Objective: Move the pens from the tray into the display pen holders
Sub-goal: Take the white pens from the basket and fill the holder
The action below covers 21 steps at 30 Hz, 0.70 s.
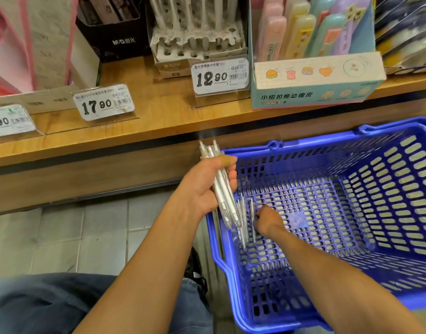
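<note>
My left hand (204, 186) grips a bundle of several white pens (221, 186), held upright over the near left corner of a blue plastic basket (351, 297). My right hand (267, 219) reaches down into the basket and closes its fingers round a few loose white pens (247, 220) that lean against the basket's left wall. On the wooden shelf above stands a grey cardboard display pen holder (183, 48) with rows of round holes; several white pens stand in its back rows.
The wooden shelf (158, 116) carries price tags 17.90 (103, 102) and 12.90 (220, 77), a black box (115, 34) at back left and a pastel eraser display box (313, 80) at right. Grey floor tiles and my knee lie below.
</note>
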Each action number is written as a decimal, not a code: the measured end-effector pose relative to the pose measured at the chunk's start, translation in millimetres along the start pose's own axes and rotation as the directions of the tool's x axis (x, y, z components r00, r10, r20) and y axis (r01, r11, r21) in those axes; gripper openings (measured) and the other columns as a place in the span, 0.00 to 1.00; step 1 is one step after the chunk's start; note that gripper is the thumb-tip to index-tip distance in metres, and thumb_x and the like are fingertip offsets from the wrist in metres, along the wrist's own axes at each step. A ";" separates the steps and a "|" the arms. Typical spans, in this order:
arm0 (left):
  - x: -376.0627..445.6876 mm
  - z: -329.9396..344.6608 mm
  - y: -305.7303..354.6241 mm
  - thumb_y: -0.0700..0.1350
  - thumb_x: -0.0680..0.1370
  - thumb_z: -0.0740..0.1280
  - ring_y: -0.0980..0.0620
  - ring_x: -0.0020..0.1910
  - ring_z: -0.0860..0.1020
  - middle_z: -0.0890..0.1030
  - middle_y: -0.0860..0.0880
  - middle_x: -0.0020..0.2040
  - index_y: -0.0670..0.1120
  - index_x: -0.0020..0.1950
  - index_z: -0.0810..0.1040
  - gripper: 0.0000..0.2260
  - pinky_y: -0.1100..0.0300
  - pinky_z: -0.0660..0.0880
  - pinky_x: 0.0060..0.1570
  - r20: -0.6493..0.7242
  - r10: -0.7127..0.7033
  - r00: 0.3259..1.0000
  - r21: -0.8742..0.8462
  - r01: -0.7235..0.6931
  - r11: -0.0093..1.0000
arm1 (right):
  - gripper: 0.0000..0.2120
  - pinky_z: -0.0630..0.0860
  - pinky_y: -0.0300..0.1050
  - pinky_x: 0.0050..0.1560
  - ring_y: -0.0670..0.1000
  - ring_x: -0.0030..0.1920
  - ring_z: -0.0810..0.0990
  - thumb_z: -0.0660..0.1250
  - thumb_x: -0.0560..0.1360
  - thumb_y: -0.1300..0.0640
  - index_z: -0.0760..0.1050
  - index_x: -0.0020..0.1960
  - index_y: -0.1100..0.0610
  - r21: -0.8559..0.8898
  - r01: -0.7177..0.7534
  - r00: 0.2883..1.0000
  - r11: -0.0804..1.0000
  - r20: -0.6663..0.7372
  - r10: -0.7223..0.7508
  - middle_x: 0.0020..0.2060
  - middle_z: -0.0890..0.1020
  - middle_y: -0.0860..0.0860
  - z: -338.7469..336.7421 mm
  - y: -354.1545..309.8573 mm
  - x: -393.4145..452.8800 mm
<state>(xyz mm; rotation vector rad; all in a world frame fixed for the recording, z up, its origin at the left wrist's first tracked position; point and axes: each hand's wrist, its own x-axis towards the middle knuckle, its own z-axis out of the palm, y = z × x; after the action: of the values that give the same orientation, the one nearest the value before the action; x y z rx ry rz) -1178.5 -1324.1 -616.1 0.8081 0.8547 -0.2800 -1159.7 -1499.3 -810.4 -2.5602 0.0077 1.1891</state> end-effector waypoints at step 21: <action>-4.4 5.1 -1.5 0.41 0.74 0.73 0.55 0.24 0.74 0.76 0.49 0.30 0.43 0.38 0.78 0.07 0.63 0.75 0.26 -0.009 -0.009 1.000 -0.020 0.008 1.000 | 0.10 0.75 0.31 0.37 0.42 0.36 0.82 0.73 0.73 0.60 0.80 0.55 0.54 0.783 0.393 0.914 0.482 -0.275 -0.298 0.39 0.84 0.50 -78.3 -27.0 -105.3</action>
<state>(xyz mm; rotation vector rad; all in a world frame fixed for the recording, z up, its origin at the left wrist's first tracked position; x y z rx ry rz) -1179.2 -1329.3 -611.5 0.7881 0.8688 -0.2749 -1166.6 -1509.4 -677.0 -1.6359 0.0571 0.6360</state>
